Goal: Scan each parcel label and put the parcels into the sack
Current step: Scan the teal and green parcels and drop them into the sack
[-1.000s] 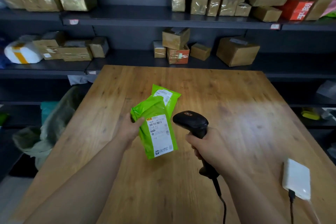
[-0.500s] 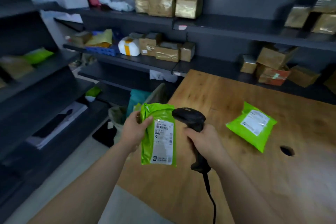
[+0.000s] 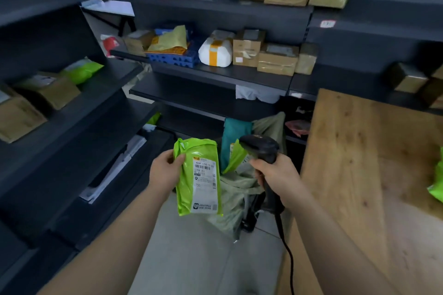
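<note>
My left hand (image 3: 165,172) grips a green parcel (image 3: 197,176) by its left edge, white barcode label facing me, held upright over the floor. My right hand (image 3: 275,175) holds a black corded scanner (image 3: 261,148) by its handle, just right of the parcel. Below and between them stands the pale green sack (image 3: 236,194), mouth open, with another green parcel (image 3: 236,158) poking out of it. A further green parcel (image 3: 437,182) lies on the wooden table at the right edge of view.
The wooden table (image 3: 359,175) fills the right side. Dark shelving (image 3: 215,74) with cardboard boxes, a white-and-yellow parcel (image 3: 215,52) and a blue crate (image 3: 175,58) runs behind and to the left. Grey floor (image 3: 191,258) lies below my arms.
My view has swung left, from the table to the sack on the floor. Both hands moved left off the table, carrying the parcel and scanner over the sack.
</note>
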